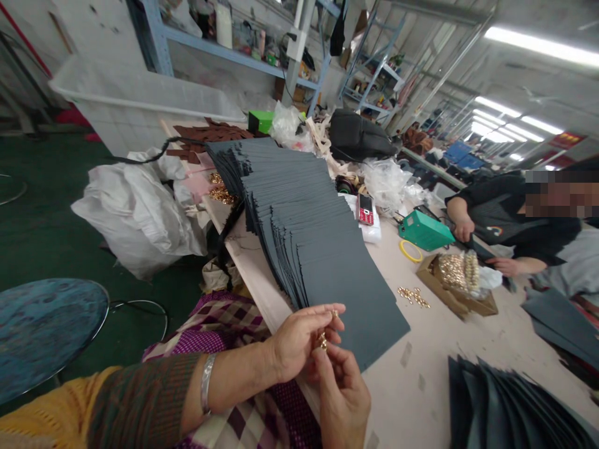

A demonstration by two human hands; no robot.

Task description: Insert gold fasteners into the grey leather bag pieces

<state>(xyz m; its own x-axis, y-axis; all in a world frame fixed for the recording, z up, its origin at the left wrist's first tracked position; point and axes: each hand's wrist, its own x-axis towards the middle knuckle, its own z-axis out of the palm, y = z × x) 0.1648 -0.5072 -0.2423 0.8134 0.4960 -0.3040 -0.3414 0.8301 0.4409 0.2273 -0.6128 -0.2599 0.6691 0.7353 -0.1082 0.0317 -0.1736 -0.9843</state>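
Observation:
Both hands meet at the near edge of the table, in front of a long fanned stack of dark grey sheets (322, 224). My left hand (304, 340), with a silver bracelet at the wrist, has its fingers closed round small gold metal pieces, one of them near the fingertips. My right hand (344, 390) pinches a small gold piece (322, 340) between thumb and fingers, right beside the left palm. A loose group of gold pieces (413, 297) lies on the table to the right of the stack.
A cardboard box (456, 287) of gold pieces, yellow tape roll (410, 251), green device (425, 231) and red phone (365, 209) are on the table (397, 386). More dark sheets (510, 405) stand at the near right. A person (515, 212) works across the table.

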